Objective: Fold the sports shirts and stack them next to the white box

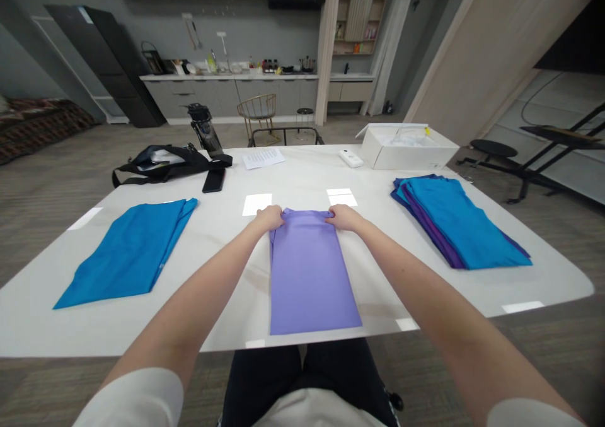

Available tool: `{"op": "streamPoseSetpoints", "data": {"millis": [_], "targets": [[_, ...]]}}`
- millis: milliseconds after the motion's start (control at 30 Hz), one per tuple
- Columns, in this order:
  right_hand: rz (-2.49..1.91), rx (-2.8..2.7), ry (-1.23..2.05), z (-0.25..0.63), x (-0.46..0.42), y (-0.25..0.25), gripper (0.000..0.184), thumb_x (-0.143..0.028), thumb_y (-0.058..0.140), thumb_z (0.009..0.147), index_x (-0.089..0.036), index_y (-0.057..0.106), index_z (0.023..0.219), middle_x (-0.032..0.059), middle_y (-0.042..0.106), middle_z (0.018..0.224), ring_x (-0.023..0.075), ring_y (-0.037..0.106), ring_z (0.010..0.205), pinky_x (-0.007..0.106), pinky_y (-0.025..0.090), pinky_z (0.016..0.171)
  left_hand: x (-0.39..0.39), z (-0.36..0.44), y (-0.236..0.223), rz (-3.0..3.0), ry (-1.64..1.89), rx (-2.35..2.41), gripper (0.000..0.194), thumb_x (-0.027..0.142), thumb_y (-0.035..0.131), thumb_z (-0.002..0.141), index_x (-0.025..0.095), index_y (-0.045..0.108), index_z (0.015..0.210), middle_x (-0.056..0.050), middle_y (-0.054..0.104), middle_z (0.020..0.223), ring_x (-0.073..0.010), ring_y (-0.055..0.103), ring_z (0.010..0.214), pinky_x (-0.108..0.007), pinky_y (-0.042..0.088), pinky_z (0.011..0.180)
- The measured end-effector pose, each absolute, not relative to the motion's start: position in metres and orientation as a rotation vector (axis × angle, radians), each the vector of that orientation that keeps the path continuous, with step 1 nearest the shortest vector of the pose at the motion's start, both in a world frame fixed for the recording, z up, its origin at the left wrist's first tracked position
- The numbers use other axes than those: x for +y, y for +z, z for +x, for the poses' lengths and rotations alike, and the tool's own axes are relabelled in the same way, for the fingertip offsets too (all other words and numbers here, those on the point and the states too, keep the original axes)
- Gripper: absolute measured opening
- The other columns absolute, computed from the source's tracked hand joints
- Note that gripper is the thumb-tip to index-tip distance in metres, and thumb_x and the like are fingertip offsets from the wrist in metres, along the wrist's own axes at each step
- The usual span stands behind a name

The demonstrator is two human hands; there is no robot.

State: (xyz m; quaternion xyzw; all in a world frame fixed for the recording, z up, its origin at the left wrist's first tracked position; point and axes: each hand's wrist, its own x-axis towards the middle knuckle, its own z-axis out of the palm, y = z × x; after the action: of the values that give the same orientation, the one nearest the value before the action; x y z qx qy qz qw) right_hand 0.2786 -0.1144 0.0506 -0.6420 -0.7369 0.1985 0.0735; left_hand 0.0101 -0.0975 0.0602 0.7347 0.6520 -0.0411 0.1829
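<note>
A light purple folded cloth (312, 275) lies flat on the white table (227, 326) in front of me, its near edge close to the table's front. My left hand (271, 217) pinches its far left corner. At the far right corner, my right hand (344, 217) grips the same cloth with fingers closed. The fabric between the two hands is slightly creased along the far edge. To the left lies a blue folded cloth (127, 250), apart from my hands. A stack of folded cloths (466, 225), blue on top with purple and dark blue beneath, rests on the right.
A white open box (401, 148) stands at the back right beside a small white device (350, 158). At the back left are a black bag (165, 162), a dark bottle (205, 130), a phone (214, 180) and a printed sheet (263, 158).
</note>
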Motion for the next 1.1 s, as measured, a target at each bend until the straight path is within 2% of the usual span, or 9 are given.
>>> {"op": "streamPoseSetpoints", "data": {"millis": [100, 200, 300, 400, 633, 767, 933, 1100], "targets": [[-1.859, -2.226, 0.563, 0.28, -0.135, 0.055, 0.01, -0.029, 0.073, 0.087, -0.021, 0.069, 0.089, 0.0074, 0.075, 0.098, 0.0213, 0.066, 0.091, 0.026, 0.043, 0.074, -0.112, 0.014, 0.068, 2.084, -0.066, 1.85, 0.042, 0.029, 0.072, 0.08, 0.022, 0.069, 0.121, -0.013, 0.071, 0.13, -0.0317, 0.063, 0.124, -0.045, 0.046, 0.105], [-1.8, -2.131, 0.506, 0.287, -0.153, 0.064, 0.009, -0.026, 0.067, 0.09, -0.02, 0.068, 0.097, 0.0056, 0.074, 0.097, 0.0195, 0.065, 0.089, 0.025, 0.043, 0.074, -0.123, 0.013, 0.084, 2.086, -0.001, 1.88, 0.039, 0.034, 0.07, 0.083, 0.021, 0.07, 0.12, -0.013, 0.071, 0.129, -0.0316, 0.064, 0.122, -0.04, 0.048, 0.099], [-1.694, -1.933, 0.438, 0.298, -0.168, 0.084, 0.009, -0.026, 0.062, 0.092, -0.02, 0.068, 0.095, 0.0043, 0.073, 0.092, 0.0188, 0.064, 0.085, 0.026, 0.043, 0.074, -0.131, 0.015, 0.11, 2.112, 0.156, 1.867, 0.029, 0.041, 0.062, 0.09, 0.022, 0.074, 0.109, -0.01, 0.075, 0.118, -0.0287, 0.067, 0.113, -0.035, 0.049, 0.091], [-1.617, -1.775, 0.361, 0.311, -0.184, 0.116, 0.015, -0.029, 0.057, 0.093, -0.02, 0.069, 0.092, 0.0035, 0.071, 0.085, 0.0189, 0.062, 0.079, 0.027, 0.041, 0.07, -0.141, 0.026, 0.144, 2.148, 0.436, 1.821, 0.029, 0.042, 0.057, 0.094, 0.022, 0.075, 0.103, -0.007, 0.077, 0.107, -0.0268, 0.068, 0.105, -0.034, 0.048, 0.086], [-1.475, -1.534, 0.145, 0.336, -0.239, 0.197, 0.023, -0.037, 0.054, 0.095, -0.02, 0.069, 0.095, 0.0044, 0.072, 0.083, 0.0211, 0.061, 0.079, 0.029, 0.043, 0.072, -0.18, 0.081, 0.233, 2.373, 0.842, 1.681, 0.024, 0.035, 0.053, 0.096, 0.023, 0.074, 0.102, -0.007, 0.077, 0.103, -0.0271, 0.066, 0.103, -0.034, 0.044, 0.09], [-1.386, -1.445, 0.016, 0.367, -0.281, 0.227, 0.023, -0.037, 0.054, 0.095, -0.02, 0.07, 0.098, 0.0043, 0.072, 0.087, 0.0205, 0.061, 0.08, 0.03, 0.044, 0.075, -0.208, 0.119, 0.266, 2.484, 1.024, 1.488, 0.024, 0.031, 0.053, 0.095, 0.023, 0.074, 0.104, -0.006, 0.076, 0.103, -0.0273, 0.066, 0.104, -0.035, 0.043, 0.092], [-1.36, -1.292, -0.179, 0.433, -0.336, 0.257, 0.024, -0.041, 0.057, 0.096, -0.02, 0.069, 0.097, 0.0024, 0.07, 0.083, 0.0179, 0.058, 0.073, 0.029, 0.044, 0.071, -0.236, 0.181, 0.284, 2.488, 1.23, 1.186, 0.025, 0.032, 0.051, 0.096, 0.022, 0.073, 0.103, -0.004, 0.075, 0.099, -0.0235, 0.065, 0.098, -0.032, 0.044, 0.088], [-1.405, -1.224, -0.261, 0.511, -0.37, 0.264, 0.03, -0.048, 0.06, 0.095, -0.019, 0.068, 0.096, 0.0023, 0.07, 0.086, 0.017, 0.058, 0.075, 0.029, 0.045, 0.072, -0.253, 0.258, 0.271, 2.372, 1.232, 0.916, 0.023, 0.032, 0.054, 0.093, 0.02, 0.073, 0.095, -0.001, 0.072, 0.086, -0.0191, 0.062, 0.083, -0.027, 0.042, 0.077]]}}
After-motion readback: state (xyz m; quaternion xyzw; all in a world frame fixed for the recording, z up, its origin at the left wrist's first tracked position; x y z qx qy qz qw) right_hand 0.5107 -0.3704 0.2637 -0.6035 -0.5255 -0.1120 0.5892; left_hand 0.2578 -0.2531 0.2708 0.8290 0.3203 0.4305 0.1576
